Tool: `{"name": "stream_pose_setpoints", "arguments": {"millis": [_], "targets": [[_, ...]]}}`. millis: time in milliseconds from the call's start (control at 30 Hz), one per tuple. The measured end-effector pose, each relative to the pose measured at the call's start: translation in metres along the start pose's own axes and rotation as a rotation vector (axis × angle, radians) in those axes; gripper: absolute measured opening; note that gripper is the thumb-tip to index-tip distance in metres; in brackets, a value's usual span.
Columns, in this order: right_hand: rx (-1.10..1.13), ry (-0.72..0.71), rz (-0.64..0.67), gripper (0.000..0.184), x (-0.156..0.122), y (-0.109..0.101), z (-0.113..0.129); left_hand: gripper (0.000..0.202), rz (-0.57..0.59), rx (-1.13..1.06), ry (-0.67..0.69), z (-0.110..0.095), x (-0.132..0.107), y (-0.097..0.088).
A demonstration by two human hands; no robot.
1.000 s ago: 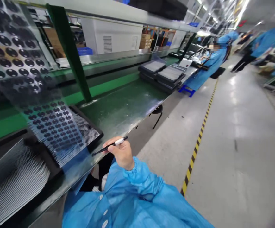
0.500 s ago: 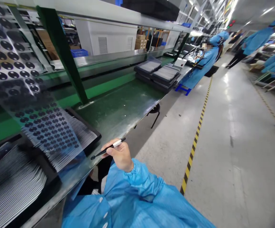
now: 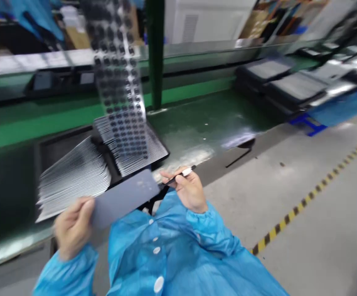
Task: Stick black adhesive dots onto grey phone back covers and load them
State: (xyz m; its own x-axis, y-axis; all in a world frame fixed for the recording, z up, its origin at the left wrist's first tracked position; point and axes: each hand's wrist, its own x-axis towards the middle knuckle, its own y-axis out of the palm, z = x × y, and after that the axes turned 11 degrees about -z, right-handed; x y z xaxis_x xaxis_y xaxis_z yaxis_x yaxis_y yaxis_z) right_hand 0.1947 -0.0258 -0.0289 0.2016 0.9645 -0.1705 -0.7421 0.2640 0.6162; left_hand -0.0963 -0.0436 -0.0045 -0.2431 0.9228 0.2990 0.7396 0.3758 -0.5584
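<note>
The left hand (image 3: 73,226) pinches one end of a grey panel (image 3: 123,199) between thumb and fingers, holding it out in front of the blue smock (image 3: 172,255), near the bench edge. The right hand (image 3: 191,191) grips a black-and-white pen-like tool (image 3: 181,175) in its fingertips, the dark tip close to the panel's far end — blur hides whether they touch. Because the panel seems to be held at one end only, a push from the tool could tip or twist it, and a loose pinch could let it slip towards the lap or floor. If the tip meets the face at a careless angle, it might scratch it or land off the mark. Just beyond, the packed rows of thin panels (image 3: 76,176) stand in a black tray (image 3: 61,142), and a clear sheet of dark discs (image 3: 125,133) overhangs the neighbouring rows (image 3: 156,148) — a sweeping left elbow or sleeve could snag either.
</note>
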Motion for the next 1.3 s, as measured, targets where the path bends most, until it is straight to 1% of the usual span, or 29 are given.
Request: {"name": "stream_pose_setpoints", "arguments": {"millis": [33, 133, 233, 367, 433, 700, 833, 1000, 1300], "targets": [[-0.028, 0.031, -0.016, 0.026, 0.001, -0.002, -0.002, 0.037, -0.054, -0.099, 0.003, 0.009, -0.002, 0.009], [-0.109, 0.102, -0.07, 0.023, 0.003, -0.007, -0.009, 0.039, 0.014, -0.247, -0.046, 0.028, -0.001, 0.033], [-0.192, 0.119, -0.121, 0.024, 0.004, -0.009, -0.015, 0.035, 0.085, -0.294, -0.097, 0.034, 0.0, 0.041], [-0.298, 0.085, -0.165, 0.026, 0.004, -0.011, -0.022, 0.032, 0.194, -0.328, -0.127, 0.035, 0.0, 0.04], [-0.34, 0.082, -0.175, 0.026, 0.006, -0.012, -0.025, 0.033, 0.214, -0.342, -0.149, 0.037, -0.001, 0.041], [-0.467, 0.093, -0.194, 0.03, 0.01, -0.022, -0.033, 0.033, 0.177, -0.367, -0.194, 0.041, -0.003, 0.049], [-0.466, 0.108, -0.207, 0.03, 0.009, -0.022, -0.035, 0.033, 0.165, -0.391, -0.219, 0.041, -0.003, 0.05], [-0.461, 0.093, -0.217, 0.028, 0.008, -0.02, -0.037, 0.034, 0.157, -0.404, -0.244, 0.043, -0.003, 0.049], [-0.463, 0.088, -0.221, 0.026, 0.008, -0.017, -0.035, 0.03, 0.136, -0.371, -0.238, 0.041, -0.003, 0.049]]}}
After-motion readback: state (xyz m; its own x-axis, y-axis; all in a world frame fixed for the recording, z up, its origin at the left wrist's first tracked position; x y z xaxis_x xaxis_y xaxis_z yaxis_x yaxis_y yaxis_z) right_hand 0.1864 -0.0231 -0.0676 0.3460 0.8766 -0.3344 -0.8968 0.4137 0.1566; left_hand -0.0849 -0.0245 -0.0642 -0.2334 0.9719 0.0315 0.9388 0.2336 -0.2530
